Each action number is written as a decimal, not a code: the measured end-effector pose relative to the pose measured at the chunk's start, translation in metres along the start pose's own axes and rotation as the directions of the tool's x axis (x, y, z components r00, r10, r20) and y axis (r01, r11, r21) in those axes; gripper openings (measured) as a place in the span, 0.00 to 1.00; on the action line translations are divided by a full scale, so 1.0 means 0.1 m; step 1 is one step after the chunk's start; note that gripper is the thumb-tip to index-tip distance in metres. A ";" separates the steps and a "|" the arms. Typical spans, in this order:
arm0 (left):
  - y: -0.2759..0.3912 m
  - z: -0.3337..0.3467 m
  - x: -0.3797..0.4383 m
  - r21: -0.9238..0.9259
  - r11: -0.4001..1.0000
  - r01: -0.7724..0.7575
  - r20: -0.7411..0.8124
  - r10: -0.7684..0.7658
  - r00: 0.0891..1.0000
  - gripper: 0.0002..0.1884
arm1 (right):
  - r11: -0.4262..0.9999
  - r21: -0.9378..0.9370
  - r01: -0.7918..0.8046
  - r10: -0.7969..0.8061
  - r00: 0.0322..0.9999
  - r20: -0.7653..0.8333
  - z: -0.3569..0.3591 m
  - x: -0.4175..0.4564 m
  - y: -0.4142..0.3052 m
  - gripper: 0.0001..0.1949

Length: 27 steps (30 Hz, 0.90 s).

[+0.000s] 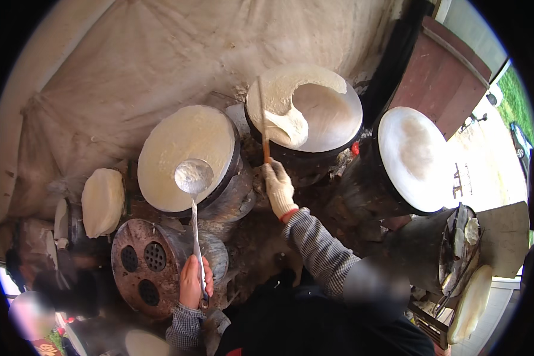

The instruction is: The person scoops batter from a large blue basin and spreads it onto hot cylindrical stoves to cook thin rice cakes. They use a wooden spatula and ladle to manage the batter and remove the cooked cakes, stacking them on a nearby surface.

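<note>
My left hand [196, 278] is bare and grips the handle of a metal ladle [194, 178]. Pale batter coats the ladle's bowl, which appears over the left round griddle [160, 133]. A pale sheet of batter covers that griddle. My right hand [279, 189], in a cream knit glove, holds a long thin scraper [263, 115] by its wooden handle. Its blade crosses the left side of the middle griddle [329, 120]. There, thick batter [278, 95] lies in a crescent along the left and far side, with bare metal showing at centre and right.
Another pale griddle [411, 155] stands at right on a dark drum. Beside my left hand is a rusty drum lid [138, 267] with three perforated vents. A stack of pale flatbreads [103, 202] sits at left. Brown sheeting [182, 58] hangs behind; a black pipe [396, 53] rises at right.
</note>
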<state>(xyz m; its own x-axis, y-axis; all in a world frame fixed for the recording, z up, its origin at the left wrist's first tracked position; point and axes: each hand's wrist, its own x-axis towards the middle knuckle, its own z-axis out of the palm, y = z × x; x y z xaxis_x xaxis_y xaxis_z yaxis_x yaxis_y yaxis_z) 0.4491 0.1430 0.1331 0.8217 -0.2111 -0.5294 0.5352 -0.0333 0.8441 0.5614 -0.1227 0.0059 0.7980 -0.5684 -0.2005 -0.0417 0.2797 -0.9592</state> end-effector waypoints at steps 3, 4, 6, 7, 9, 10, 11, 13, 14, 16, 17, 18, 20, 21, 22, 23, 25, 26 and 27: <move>-0.02 -0.05 -0.01 0.004 1.000 -0.014 0.006 0.014 1.000 0.20 | 0.984 0.102 -0.144 0.134 0.986 0.098 0.02 -0.01 -0.01 0.18; -0.03 -0.07 0.00 0.007 1.000 -0.017 0.021 0.016 1.000 0.20 | 0.986 0.084 -0.145 0.140 0.988 0.060 -0.07 -0.04 -0.01 0.18; -0.06 -0.09 0.03 0.008 1.000 -0.019 0.033 0.019 0.999 0.20 | 0.960 0.178 -0.216 0.211 0.976 0.047 -0.27 -0.17 -0.18 0.17; -0.08 -0.09 0.04 0.010 1.000 -0.023 0.027 0.023 0.999 0.20 | 0.952 0.168 -0.255 0.250 0.967 0.052 -0.38 -0.24 -0.28 0.18; -0.07 -0.07 0.07 0.003 1.000 -0.021 0.033 0.021 0.999 0.20 | 0.930 0.156 -0.334 0.331 0.943 0.042 -0.66 -0.35 -0.42 0.19; -0.06 -0.03 0.09 -0.005 1.000 -0.017 0.041 0.017 0.999 0.20 | 0.935 0.129 -0.332 0.332 0.943 0.020 -0.80 -0.36 -0.44 0.19; -0.05 -0.01 0.10 -0.014 1.000 -0.012 0.048 0.012 0.999 0.20 | 0.938 0.100 -0.331 0.333 0.943 -0.001 -0.92 -0.38 -0.47 0.19; -0.02 0.01 0.14 -0.009 1.000 -0.027 0.079 0.028 0.996 0.20 | 0.929 0.142 -0.343 0.349 0.937 -0.017 -1.11 -0.36 -0.52 0.19; 0.00 0.04 0.14 -0.005 1.000 -0.029 0.082 0.030 0.996 0.19 | 0.935 0.152 -0.320 0.327 0.945 -0.022 -1.17 -0.31 -0.48 0.19; 0.03 0.09 0.17 -0.005 0.999 -0.040 0.091 0.040 0.995 0.19 | 0.958 0.115 -0.263 0.274 0.957 -0.094 -1.10 -0.29 -0.50 0.18; 0.05 0.13 0.19 -0.005 0.999 -0.049 0.101 0.050 0.994 0.19 | 0.971 0.070 -0.229 0.238 0.957 -0.164 -0.94 -0.31 -0.54 0.17; 0.07 0.18 0.24 0.001 0.998 -0.059 0.122 0.059 0.991 0.19 | 0.986 0.061 -0.155 0.164 0.967 -0.195 -0.81 -0.36 -0.52 0.16; 0.07 0.27 0.35 0.004 0.998 -0.069 0.160 0.067 0.985 0.19 | 0.989 0.056 -0.135 0.135 0.991 -0.002 -0.83 -0.31 -0.22 0.15; 0.08 0.27 0.37 0.005 0.997 -0.072 0.161 0.070 0.984 0.19 | 0.983 0.051 -0.179 0.169 0.973 0.159 -0.83 -0.34 -0.12 0.15; 0.11 0.29 0.36 0.015 0.997 -0.079 0.158 0.076 0.984 0.19 | 0.989 -0.024 -0.149 0.151 0.980 0.126 -0.96 -0.35 -0.18 0.16; 0.12 0.28 0.36 0.015 0.997 -0.077 0.157 0.074 0.985 0.19 | 0.987 -0.098 -0.125 0.134 0.987 0.091 -1.08 -0.36 -0.22 0.16; 0.15 0.30 0.39 0.012 0.997 -0.073 0.162 0.071 0.984 0.19 | 0.970 -0.106 -0.217 0.218 0.976 -0.003 -1.36 -0.38 -0.48 0.17; 0.17 0.31 0.40 0.014 0.997 -0.070 0.165 0.067 0.984 0.19 | 0.953 -0.100 -0.285 0.286 0.958 -0.009 -1.50 -0.34 -0.61 0.17; 0.18 0.34 0.42 0.015 0.998 -0.065 0.174 0.062 0.983 0.19 | 0.932 -0.094 -0.351 0.350 0.936 -0.020 -1.63 -0.30 -0.70 0.17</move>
<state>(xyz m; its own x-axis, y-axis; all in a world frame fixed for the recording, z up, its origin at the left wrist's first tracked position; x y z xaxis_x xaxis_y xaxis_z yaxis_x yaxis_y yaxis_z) 0.4865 0.0999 0.1292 0.8066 -0.3796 -0.4532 0.4772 -0.0345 0.8781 0.4429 -0.2511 0.0462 0.7203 -0.4500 -0.5278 -0.3754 0.3870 -0.8422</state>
